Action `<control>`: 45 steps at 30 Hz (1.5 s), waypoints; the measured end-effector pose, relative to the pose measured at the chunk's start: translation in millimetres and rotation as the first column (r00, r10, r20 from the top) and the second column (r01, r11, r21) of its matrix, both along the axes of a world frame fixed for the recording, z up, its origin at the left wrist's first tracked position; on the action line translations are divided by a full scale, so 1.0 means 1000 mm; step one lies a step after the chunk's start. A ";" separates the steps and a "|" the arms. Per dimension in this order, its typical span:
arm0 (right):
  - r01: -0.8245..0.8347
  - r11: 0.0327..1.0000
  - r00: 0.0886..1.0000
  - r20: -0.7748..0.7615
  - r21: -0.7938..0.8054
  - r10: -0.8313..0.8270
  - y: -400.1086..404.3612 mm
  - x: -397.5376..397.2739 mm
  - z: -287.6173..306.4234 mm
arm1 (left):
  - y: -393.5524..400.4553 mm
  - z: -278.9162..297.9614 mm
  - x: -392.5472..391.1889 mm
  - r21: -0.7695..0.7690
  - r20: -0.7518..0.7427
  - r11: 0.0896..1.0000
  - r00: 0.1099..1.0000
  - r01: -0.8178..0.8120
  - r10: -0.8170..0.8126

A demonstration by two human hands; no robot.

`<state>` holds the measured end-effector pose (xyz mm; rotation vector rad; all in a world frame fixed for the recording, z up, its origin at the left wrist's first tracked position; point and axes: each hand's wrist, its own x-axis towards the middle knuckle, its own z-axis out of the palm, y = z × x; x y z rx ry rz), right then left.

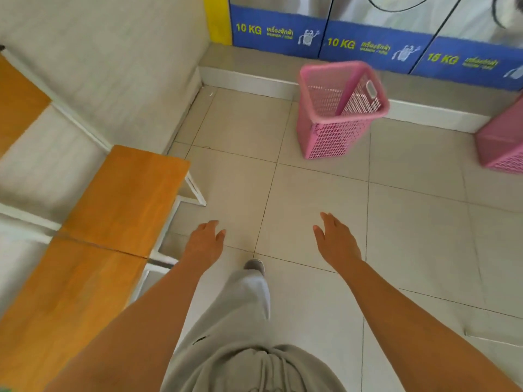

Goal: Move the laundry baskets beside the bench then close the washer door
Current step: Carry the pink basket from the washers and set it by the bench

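A pink mesh laundry basket (336, 114) stands upright and empty on the tiled floor, in front of the washers. A second pink basket (502, 142) is cut off by the right edge. The wooden bench (113, 210) with white metal legs runs along the left wall. My left hand (205, 241) and my right hand (336, 240) are both stretched forward over the floor, fingers apart, holding nothing, well short of the baskets. The washers (373, 43) line the far wall on a raised step; only their lower panels and the bottoms of their doors show.
A raised step (254, 80) runs under the washers. Bare floor tiles (311, 193) lie between me, the bench and the baskets. A yellow pillar (218, 18) stands in the far corner. My grey trouser leg and shoe (254, 267) are below.
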<state>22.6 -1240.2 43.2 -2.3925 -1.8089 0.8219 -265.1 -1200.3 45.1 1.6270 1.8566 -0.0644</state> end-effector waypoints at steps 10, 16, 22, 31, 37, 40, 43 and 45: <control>0.274 0.962 0.961 -0.030 -0.010 -0.274 0.138 0.104 0.009 | 0.206 0.006 0.125 0.019 0.055 0.978 0.976 0.210 -0.210; 0.337 0.942 0.941 -0.042 -0.012 -0.337 0.227 0.187 -0.008 | 0.307 -0.005 0.210 0.030 0.043 0.976 0.976 0.214 -0.215; 0.290 0.957 0.956 -0.040 -0.004 -0.290 0.333 0.277 -0.005 | 0.385 -0.005 0.293 0.014 0.034 0.992 0.991 0.125 -0.126; 0.274 0.961 0.961 -0.030 -0.024 -0.275 0.473 0.363 -0.021 | 0.505 -0.030 0.375 -0.039 0.042 0.997 0.997 0.068 -0.067; 0.287 0.957 0.957 -0.018 -0.038 -0.288 0.562 0.401 -0.048 | 0.592 -0.058 0.415 -0.081 0.030 0.996 0.999 0.031 -0.028; 0.284 0.958 0.958 -0.025 -0.045 -0.285 0.601 0.418 -0.067 | 0.630 -0.071 0.431 -0.101 0.017 0.994 0.999 -0.045 0.047; 0.275 0.961 0.961 -0.014 -0.036 -0.275 0.636 0.435 -0.087 | 0.665 -0.085 0.448 -0.118 -0.005 0.985 0.992 -0.127 0.127; 0.249 0.968 0.968 -0.008 -0.035 -0.249 0.657 0.447 -0.101 | 0.684 -0.096 0.457 -0.134 -0.011 0.977 0.986 -0.168 0.168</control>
